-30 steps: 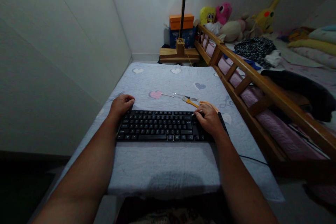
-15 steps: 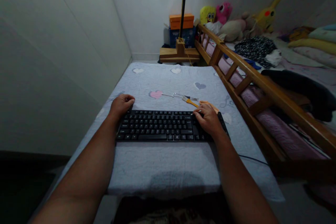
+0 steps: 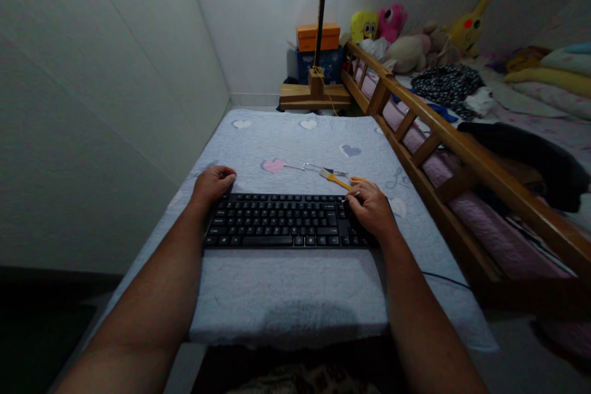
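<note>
A black keyboard [image 3: 277, 221] lies flat across the cloth-covered table, its keys facing up. Beside its far left corner is my left hand [image 3: 214, 184], fingers curled with thumb and forefinger close together; anything inside them is hidden. Over the keys at the right end, my right hand [image 3: 370, 206] pinches a thin white stick that looks like a cotton swab [image 3: 356, 194], with only a small part showing. Just beyond that hand lie a yellow-handled brush [image 3: 337, 180] and an orange cloth-like item [image 3: 358, 180], partly covered.
Another cotton swab [image 3: 293, 166] and a thin metal tool [image 3: 314, 167] lie behind the keyboard. A black cable [image 3: 447, 279] runs off the right side. A wooden bed rail [image 3: 443, 132] borders the table on the right; a pale wall panel [image 3: 115, 104] stands left.
My right hand has shifted slightly to the right over the keyboard's right end, with the white stick still pinched. My left hand has stayed in place.
</note>
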Tool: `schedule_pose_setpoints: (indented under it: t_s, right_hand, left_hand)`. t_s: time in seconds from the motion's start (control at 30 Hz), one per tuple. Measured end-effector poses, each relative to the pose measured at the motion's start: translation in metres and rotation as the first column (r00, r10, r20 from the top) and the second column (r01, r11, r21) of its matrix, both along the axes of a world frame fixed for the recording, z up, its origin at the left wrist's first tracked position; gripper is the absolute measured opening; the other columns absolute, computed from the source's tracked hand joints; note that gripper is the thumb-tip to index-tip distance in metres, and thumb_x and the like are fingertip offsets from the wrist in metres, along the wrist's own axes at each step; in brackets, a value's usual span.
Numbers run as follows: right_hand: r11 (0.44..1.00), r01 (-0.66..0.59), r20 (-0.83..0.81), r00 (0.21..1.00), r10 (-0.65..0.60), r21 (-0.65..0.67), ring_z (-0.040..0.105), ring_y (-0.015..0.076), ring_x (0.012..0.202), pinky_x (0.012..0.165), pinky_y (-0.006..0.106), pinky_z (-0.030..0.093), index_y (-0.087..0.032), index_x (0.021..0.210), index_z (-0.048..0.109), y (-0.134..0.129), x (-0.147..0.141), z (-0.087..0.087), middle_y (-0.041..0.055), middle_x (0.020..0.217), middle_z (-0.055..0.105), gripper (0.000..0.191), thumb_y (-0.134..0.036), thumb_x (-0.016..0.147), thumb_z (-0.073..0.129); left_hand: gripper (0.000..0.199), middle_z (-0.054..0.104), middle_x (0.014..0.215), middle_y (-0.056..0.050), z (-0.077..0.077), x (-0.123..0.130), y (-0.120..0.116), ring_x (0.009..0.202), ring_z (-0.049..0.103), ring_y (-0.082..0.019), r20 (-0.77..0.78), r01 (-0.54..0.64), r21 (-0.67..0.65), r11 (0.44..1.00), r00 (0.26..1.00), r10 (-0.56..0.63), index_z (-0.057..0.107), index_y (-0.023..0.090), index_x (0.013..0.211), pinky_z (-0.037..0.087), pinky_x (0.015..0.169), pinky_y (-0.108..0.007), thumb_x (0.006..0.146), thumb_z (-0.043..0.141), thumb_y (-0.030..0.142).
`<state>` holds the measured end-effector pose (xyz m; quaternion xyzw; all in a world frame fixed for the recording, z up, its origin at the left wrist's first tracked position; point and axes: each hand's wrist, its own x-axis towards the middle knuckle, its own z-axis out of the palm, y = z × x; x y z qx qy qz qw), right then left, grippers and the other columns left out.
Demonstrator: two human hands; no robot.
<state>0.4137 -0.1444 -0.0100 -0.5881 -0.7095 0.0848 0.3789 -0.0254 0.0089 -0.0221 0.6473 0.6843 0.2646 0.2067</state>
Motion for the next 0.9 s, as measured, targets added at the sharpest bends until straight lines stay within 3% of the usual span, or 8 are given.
schedule_pose_setpoints:
  t_s: [0.9]
  right_hand:
    - [0.999, 0.031, 0.008, 1.000, -0.030, -0.021, 0.076, 0.0366, 0.130, 0.117, 0.058, 0.057, -0.027, 0.084, 0.074, 0.0005, -0.0005, 0.0024, 0.0124, 0.101, 0.084, 0.018, -0.023, 0.100, 0.066]
  left_hand:
    - [0.023, 0.084, 0.103, -0.007, 0.0020, 0.0013, -0.0013, 0.104, 0.077, -0.030, 0.001, -0.016, 0.006, 1.000, 1.000, 0.016, 0.084, 0.025, 0.090, 0.062, 0.107, -0.043, 0.077, 0.069, 0.038]
